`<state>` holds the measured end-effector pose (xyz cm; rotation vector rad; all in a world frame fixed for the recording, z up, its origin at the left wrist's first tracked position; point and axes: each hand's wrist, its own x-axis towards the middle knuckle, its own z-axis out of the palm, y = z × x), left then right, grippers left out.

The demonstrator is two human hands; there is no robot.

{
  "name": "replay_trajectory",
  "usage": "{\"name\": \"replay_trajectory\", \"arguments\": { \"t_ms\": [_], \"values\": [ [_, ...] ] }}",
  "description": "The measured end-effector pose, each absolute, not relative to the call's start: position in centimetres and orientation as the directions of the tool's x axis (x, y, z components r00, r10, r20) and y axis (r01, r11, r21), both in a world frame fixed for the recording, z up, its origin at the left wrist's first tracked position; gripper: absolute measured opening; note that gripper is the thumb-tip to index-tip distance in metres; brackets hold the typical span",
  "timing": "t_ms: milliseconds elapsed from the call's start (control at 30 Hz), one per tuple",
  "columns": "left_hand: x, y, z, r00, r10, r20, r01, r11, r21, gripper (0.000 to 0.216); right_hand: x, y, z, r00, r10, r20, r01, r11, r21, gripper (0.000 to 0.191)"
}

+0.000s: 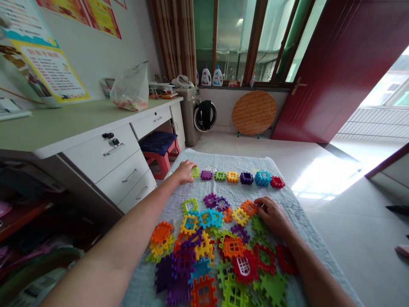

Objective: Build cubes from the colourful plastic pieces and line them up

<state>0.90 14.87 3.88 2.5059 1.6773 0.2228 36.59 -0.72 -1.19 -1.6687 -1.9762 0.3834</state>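
At the left end of a row of interlocking plastic tiles, my left hand [184, 172] is closed on a lime-green tile [194, 172]. Rightward from it run a purple tile [206, 175], a green one [220, 175], a yellow one [233, 177], a dark purple one [246, 178], a thicker blue stack [262, 178] and a red one [277, 182]. Nearer me, my right hand [271, 214] has its fingertips curled at the edge of an orange tile [249, 207], beside the loose pile. Its thumb is partly hidden.
A pale blue cloth [223, 161] covers the table. Mixed tiles, such as a red one with a white window [244, 266], overlap close to me. A desk [96, 115] and red stool [162, 157] stand left; a washing machine [191, 115] and round wooden tabletop [254, 112] are behind.
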Motion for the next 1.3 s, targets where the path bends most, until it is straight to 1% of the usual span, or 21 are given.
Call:
{"name": "replay_trajectory", "arguments": {
  "t_ms": [233, 400, 600, 1000, 1133, 1300],
  "values": [
    [1.5, 17.6, 2.8, 0.380, 0.915, -0.137, 0.917, -0.353, 0.185, 0.071, 36.6, -0.7, -1.1, -0.099, 0.972, 0.212, 0.822, 0.201, -0.533, 0.025],
    [1.2, 18.7, 2.6, 0.410, 0.888, -0.209, 0.906, -0.369, 0.207, 0.054, 36.5, -0.7, -1.1, -0.106, 0.971, 0.215, 0.815, 0.209, -0.540, 0.024],
    [1.0, 19.6, 2.3, 0.434, 0.875, -0.212, 0.895, -0.392, 0.215, 0.054, 36.5, -0.8, -0.9, -0.099, 0.974, 0.205, 0.812, 0.198, -0.548, 0.024],
    [1.2, 20.4, 1.8, 0.436, 0.877, -0.203, 0.897, -0.405, 0.178, 0.058, 36.4, -0.8, -0.9, -0.101, 0.972, 0.214, 0.822, 0.202, -0.532, 0.024],
    [1.4, 19.7, 2.1, 0.426, 0.887, -0.178, 0.899, -0.394, 0.190, 0.068, 36.4, -0.8, -0.9, -0.098, 0.973, 0.211, 0.830, 0.196, -0.523, 0.025],
    [0.7, 17.9, 3.2, 0.407, 0.909, -0.088, 0.898, -0.380, 0.223, 0.085, 36.6, -0.7, -1.1, -0.111, 0.972, 0.205, 0.826, 0.205, -0.526, 0.025]
  ]
}}
